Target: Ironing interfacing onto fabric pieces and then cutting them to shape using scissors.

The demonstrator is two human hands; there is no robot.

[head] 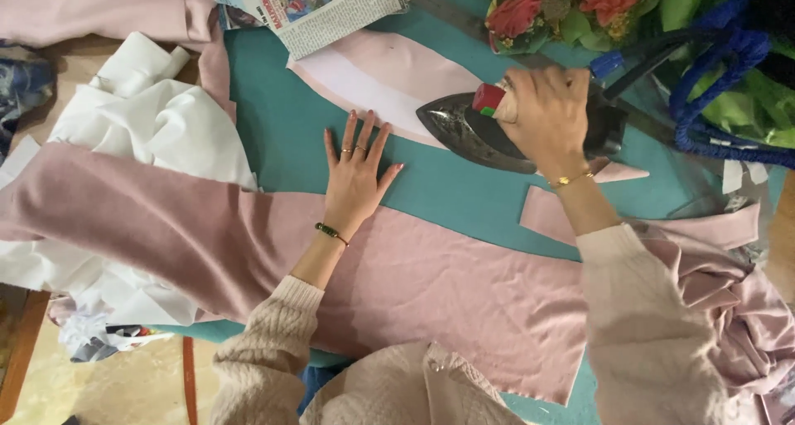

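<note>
My right hand (542, 110) grips the handle of a dark metal clothes iron (464, 127), whose pointed sole faces left and rests on a curved pink and white fabric piece (373, 73). My left hand (356, 177) lies flat with fingers spread on the teal ironing surface (281, 119), just at the upper edge of a long pink cloth (447, 284) that runs across the table. It wears rings and a dark bracelet. A small cut pink strip (546, 214) lies below the iron.
White fabric (157, 119) is heaped at the left, more pink cloth (99, 7) at top left. A folded newspaper (323, 7) lies at the top. Red flowers with green leaves (571, 7) and a blue cord (729, 69) crowd the top right. Bunched pink cloth (745, 309) hangs at right.
</note>
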